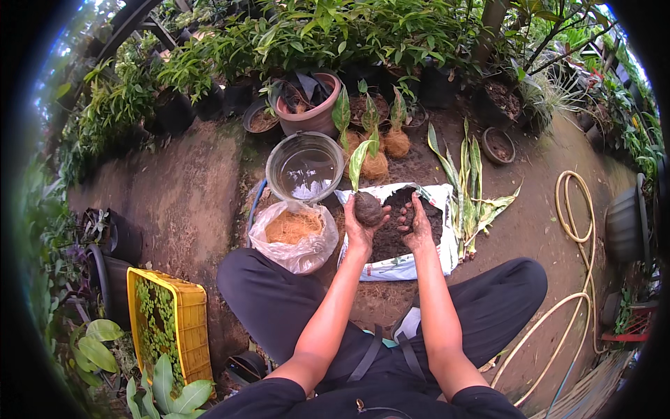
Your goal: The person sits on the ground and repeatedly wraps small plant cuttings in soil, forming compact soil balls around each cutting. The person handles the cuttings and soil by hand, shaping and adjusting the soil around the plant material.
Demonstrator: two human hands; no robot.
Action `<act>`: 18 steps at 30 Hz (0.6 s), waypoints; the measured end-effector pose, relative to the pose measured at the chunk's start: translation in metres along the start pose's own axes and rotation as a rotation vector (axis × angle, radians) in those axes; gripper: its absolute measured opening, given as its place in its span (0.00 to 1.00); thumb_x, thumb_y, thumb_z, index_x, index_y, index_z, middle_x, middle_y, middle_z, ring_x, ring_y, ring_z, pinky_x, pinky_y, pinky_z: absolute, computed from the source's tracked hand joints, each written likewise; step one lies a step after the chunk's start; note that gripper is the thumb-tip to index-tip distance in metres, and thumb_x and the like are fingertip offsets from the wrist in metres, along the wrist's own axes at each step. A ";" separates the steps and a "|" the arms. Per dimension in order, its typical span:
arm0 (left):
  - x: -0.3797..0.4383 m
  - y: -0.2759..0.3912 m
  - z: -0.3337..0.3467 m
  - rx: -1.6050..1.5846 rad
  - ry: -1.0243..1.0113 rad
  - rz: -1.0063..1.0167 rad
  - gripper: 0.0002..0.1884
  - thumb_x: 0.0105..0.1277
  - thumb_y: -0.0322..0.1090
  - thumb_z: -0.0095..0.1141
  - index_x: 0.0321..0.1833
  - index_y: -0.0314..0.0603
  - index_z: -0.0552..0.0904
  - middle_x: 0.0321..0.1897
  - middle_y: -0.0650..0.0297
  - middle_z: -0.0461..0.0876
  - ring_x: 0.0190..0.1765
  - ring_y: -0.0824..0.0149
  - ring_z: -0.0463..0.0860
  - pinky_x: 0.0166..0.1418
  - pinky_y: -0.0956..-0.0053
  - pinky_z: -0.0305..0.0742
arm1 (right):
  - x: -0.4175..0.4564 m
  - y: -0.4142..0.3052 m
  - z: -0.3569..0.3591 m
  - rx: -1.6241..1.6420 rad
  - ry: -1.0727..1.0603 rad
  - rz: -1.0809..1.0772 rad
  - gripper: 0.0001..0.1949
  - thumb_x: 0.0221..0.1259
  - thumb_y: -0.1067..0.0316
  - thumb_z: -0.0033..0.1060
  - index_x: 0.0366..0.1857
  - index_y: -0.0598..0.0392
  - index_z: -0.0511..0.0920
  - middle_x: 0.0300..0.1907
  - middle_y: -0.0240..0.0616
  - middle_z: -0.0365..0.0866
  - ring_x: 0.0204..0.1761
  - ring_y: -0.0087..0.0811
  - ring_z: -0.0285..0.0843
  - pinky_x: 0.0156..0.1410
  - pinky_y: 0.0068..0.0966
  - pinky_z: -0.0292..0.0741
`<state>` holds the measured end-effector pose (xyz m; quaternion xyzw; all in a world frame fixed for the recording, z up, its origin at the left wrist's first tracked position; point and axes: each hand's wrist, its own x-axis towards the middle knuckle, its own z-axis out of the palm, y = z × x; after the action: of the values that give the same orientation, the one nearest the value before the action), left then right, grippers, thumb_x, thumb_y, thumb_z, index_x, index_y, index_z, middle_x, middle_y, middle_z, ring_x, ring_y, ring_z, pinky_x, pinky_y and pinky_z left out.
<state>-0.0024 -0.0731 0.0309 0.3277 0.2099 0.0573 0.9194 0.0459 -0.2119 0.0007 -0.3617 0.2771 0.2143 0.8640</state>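
Note:
In my left hand (358, 233) rests a round ball of dark, wet soil (368, 208), with one variegated leaf (357, 163) standing up from its top. My right hand (419, 225) is apart from the ball, fingers spread and smeared with soil, holding nothing. Both hands are over a cut-open white plastic sack (442, 251) of dark potting soil (390, 243). Left of it sits a clear plastic bag (293, 256) filled with brown coconut fibre (294, 227). Beyond the hands stand several fibre-wrapped root balls (375, 166) with upright leaves.
A basin of water (305, 166) stands behind the fibre bag. Cut variegated leaf cuttings (470, 194) lie right of the sack. A coiled hose (581, 238) runs along the right, and a yellow crate (191, 324) stands at left. Potted plants and a terracotta-coloured pot (309, 120) line the back.

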 end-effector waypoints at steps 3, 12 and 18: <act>0.000 0.000 0.000 0.000 0.007 -0.002 0.32 0.67 0.67 0.45 0.49 0.38 0.77 0.42 0.55 0.83 0.44 0.51 0.87 0.45 0.61 0.84 | 0.004 0.003 -0.001 -0.004 0.030 -0.029 0.19 0.61 0.43 0.66 0.28 0.44 0.70 0.23 0.25 0.67 0.17 0.20 0.62 0.17 0.17 0.52; 0.002 0.000 -0.005 -0.029 -0.005 -0.022 0.29 0.70 0.62 0.46 0.54 0.40 0.76 0.44 0.57 0.83 0.45 0.53 0.87 0.47 0.61 0.84 | 0.003 0.000 -0.001 -0.110 -0.110 -0.050 0.16 0.67 0.48 0.59 0.29 0.47 0.71 0.21 0.26 0.68 0.19 0.23 0.66 0.19 0.20 0.57; 0.003 -0.001 -0.004 -0.011 -0.020 -0.023 0.32 0.68 0.65 0.46 0.50 0.37 0.76 0.43 0.55 0.82 0.44 0.51 0.87 0.44 0.63 0.85 | 0.012 0.009 -0.010 -0.020 -0.240 -0.020 0.11 0.70 0.51 0.55 0.41 0.45 0.76 0.36 0.32 0.83 0.33 0.24 0.81 0.32 0.18 0.75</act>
<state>-0.0012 -0.0705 0.0265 0.3206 0.2041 0.0444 0.9239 0.0463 -0.2116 -0.0174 -0.3448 0.1661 0.2500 0.8894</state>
